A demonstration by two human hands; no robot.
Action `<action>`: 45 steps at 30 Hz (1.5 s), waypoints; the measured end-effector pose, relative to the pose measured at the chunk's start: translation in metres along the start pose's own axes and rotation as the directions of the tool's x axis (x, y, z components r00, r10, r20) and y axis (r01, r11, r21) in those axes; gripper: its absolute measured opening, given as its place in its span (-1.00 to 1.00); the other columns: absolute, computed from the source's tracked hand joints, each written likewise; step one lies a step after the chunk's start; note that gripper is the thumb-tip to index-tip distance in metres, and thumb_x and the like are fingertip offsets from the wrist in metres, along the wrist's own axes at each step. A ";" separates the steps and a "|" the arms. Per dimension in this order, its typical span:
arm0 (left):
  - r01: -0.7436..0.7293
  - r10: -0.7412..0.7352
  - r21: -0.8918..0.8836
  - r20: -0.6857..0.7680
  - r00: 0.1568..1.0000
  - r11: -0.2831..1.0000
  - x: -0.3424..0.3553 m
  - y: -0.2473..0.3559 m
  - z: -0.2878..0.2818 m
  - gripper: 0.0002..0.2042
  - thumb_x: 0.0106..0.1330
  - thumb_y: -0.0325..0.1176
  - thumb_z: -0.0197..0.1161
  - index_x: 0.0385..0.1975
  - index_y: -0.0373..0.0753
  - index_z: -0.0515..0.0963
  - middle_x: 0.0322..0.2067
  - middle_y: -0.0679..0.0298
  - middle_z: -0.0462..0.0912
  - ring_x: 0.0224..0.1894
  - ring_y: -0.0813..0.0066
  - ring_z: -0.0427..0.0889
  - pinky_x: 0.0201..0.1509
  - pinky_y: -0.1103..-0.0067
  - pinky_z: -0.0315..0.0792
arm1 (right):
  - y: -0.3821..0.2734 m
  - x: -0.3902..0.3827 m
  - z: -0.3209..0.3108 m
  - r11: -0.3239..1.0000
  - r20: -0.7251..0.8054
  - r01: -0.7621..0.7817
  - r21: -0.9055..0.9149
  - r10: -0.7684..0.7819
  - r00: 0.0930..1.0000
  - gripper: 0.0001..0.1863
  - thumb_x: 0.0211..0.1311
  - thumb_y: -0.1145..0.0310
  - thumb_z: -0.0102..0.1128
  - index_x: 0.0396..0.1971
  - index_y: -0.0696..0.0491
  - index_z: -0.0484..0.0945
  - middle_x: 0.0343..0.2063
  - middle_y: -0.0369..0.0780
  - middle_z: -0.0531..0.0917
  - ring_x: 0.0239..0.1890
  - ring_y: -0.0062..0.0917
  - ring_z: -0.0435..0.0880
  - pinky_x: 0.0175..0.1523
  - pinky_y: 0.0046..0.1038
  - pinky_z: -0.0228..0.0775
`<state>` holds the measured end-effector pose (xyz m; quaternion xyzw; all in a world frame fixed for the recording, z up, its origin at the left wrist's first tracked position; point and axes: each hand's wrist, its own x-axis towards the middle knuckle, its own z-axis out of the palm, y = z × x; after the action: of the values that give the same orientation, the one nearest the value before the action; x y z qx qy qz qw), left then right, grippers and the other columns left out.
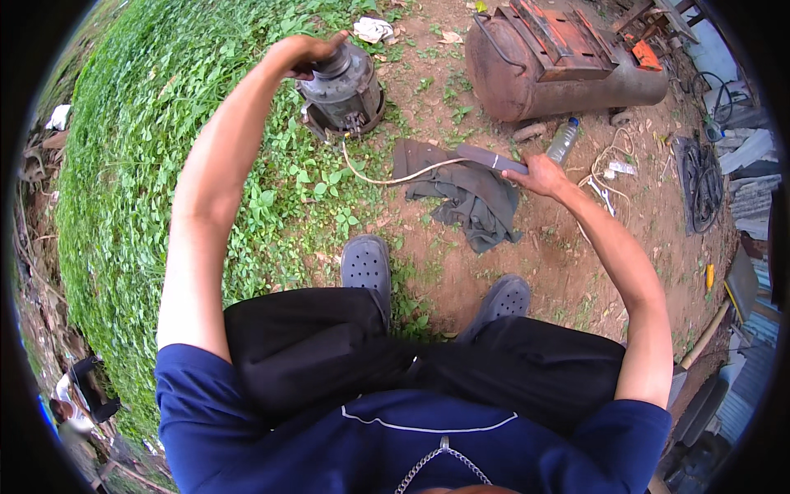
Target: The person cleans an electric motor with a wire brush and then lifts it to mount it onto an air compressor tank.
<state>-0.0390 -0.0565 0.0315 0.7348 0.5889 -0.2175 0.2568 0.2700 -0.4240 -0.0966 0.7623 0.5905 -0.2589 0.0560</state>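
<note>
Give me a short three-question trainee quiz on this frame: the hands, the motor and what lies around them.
1. True or false: the left hand grips the top of the electric motor.
2. What does the right hand hold? A) plastic bottle B) flat grey bar C) pliers
3. What lies on the dirt under the flat grey bar?

Key:
1. True; the motor stands at the grass edge.
2. B; the plastic bottle lies beyond it, near the rusty tank.
3. A crumpled dark cloth, with a pale cord running across it from the motor.
</note>
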 end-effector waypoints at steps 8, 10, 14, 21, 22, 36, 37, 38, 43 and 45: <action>-0.147 0.173 0.094 -0.417 0.892 0.985 0.013 -0.041 -0.009 -0.04 0.07 0.60 -0.18 -0.48 -0.43 0.64 -0.44 -0.09 0.68 -0.26 0.07 0.70 -0.07 0.28 0.49 | 0.034 -0.026 0.010 0.980 0.194 0.143 -0.137 -0.115 0.974 -0.20 0.07 -0.37 0.14 -0.28 0.23 0.57 -0.41 0.09 0.66 -0.25 -0.02 0.67 -0.08 -0.09 0.48; -0.192 0.241 0.146 -0.534 0.811 0.970 0.033 -0.050 0.003 -0.08 0.07 0.59 -0.15 -0.45 -0.36 0.66 -0.43 -0.04 0.69 -0.27 0.08 0.70 -0.10 0.30 0.50 | 0.036 -0.031 0.019 0.974 0.191 0.157 -0.162 -0.125 0.974 -0.26 0.08 -0.33 0.17 -0.28 0.19 0.55 -0.43 0.06 0.66 -0.27 -0.04 0.67 -0.11 -0.09 0.49; -0.316 0.231 -0.059 -0.559 0.796 0.947 0.048 -0.057 0.012 -0.15 0.09 0.51 0.00 -0.14 -0.31 0.63 -0.34 -0.03 0.70 -0.29 0.19 0.71 -0.10 0.36 0.51 | 0.037 -0.024 0.031 0.970 0.181 0.189 -0.150 -0.161 0.970 -0.34 0.08 -0.24 0.22 -0.24 0.16 0.53 -0.40 0.02 0.67 -0.24 -0.07 0.67 -0.10 -0.11 0.49; -0.328 0.286 0.010 -0.513 0.809 0.945 0.055 -0.041 0.015 -0.18 0.17 0.41 -0.03 0.01 -0.33 0.58 -0.06 -0.12 0.62 0.08 -0.01 0.58 0.21 0.32 0.37 | 0.035 -0.015 0.042 0.940 0.298 0.092 -0.328 0.011 0.955 -0.49 0.06 -0.11 0.28 -0.23 0.05 0.66 -0.25 -0.08 0.70 -0.11 -0.18 0.67 0.00 -0.21 0.51; -0.334 0.294 0.015 -0.510 0.808 0.942 0.054 -0.041 0.015 -0.18 0.18 0.41 -0.04 0.00 -0.34 0.58 -0.06 -0.12 0.62 0.08 -0.02 0.57 0.21 0.31 0.37 | 0.034 -0.014 0.043 0.937 0.300 0.086 -0.339 0.021 0.954 -0.49 0.06 -0.11 0.29 -0.23 0.05 0.66 -0.24 -0.08 0.70 -0.11 -0.19 0.67 0.00 -0.22 0.51; -0.318 0.292 0.037 -0.505 0.812 0.947 0.051 -0.035 0.025 -0.22 0.30 0.34 -0.19 0.04 -0.34 0.54 -0.06 -0.23 0.59 0.06 -0.14 0.55 0.18 0.25 0.37 | 0.023 -0.016 0.036 0.968 0.387 0.029 -0.251 0.073 0.919 -0.51 0.17 -0.06 0.23 -0.12 0.06 0.63 -0.14 -0.06 0.67 -0.02 -0.17 0.63 0.07 -0.20 0.47; -0.322 0.291 0.032 -0.517 0.805 0.946 0.050 -0.032 0.026 -0.25 0.32 0.31 -0.19 0.01 -0.35 0.55 -0.07 -0.24 0.58 0.05 -0.16 0.55 0.17 0.23 0.36 | 0.025 -0.015 0.036 0.964 0.373 0.035 -0.262 0.068 0.925 -0.52 0.18 -0.04 0.21 -0.12 0.06 0.62 -0.14 -0.06 0.67 -0.02 -0.18 0.63 0.06 -0.20 0.47; -0.335 0.300 0.029 -0.524 0.797 0.942 0.051 -0.030 0.028 -0.26 0.33 0.29 -0.20 -0.01 -0.35 0.55 -0.08 -0.25 0.58 0.04 -0.17 0.55 0.17 0.23 0.36 | 0.028 -0.013 0.036 0.961 0.360 0.041 -0.274 0.063 0.931 -0.54 0.19 -0.03 0.20 -0.13 0.06 0.62 -0.15 -0.06 0.67 -0.03 -0.18 0.63 0.06 -0.19 0.47; -0.347 0.298 0.020 -0.564 0.770 0.937 0.045 -0.033 0.029 -0.32 0.37 0.23 -0.21 -0.09 -0.36 0.55 -0.12 -0.28 0.58 0.02 -0.20 0.54 0.13 0.18 0.36 | 0.021 0.002 -0.004 0.995 0.204 0.007 -0.095 0.012 0.979 -0.63 0.23 0.05 0.14 -0.23 0.06 0.61 -0.21 -0.05 0.68 -0.12 -0.18 0.66 -0.01 -0.16 0.49; -0.344 0.290 0.013 -0.571 0.768 0.939 0.044 -0.032 0.031 -0.32 0.38 0.23 -0.22 -0.06 -0.35 0.54 -0.12 -0.28 0.58 0.02 -0.22 0.54 0.13 0.17 0.36 | 0.026 0.009 -0.025 0.999 0.072 0.003 -0.037 -0.001 0.997 -0.66 0.22 0.07 0.14 -0.25 0.04 0.62 -0.26 -0.05 0.69 -0.15 -0.18 0.67 -0.04 -0.15 0.50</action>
<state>-0.0610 -0.0376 -0.0242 0.8419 0.5150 0.0835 0.1376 0.3042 -0.4140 -0.0853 0.7507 0.5936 -0.2752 0.0909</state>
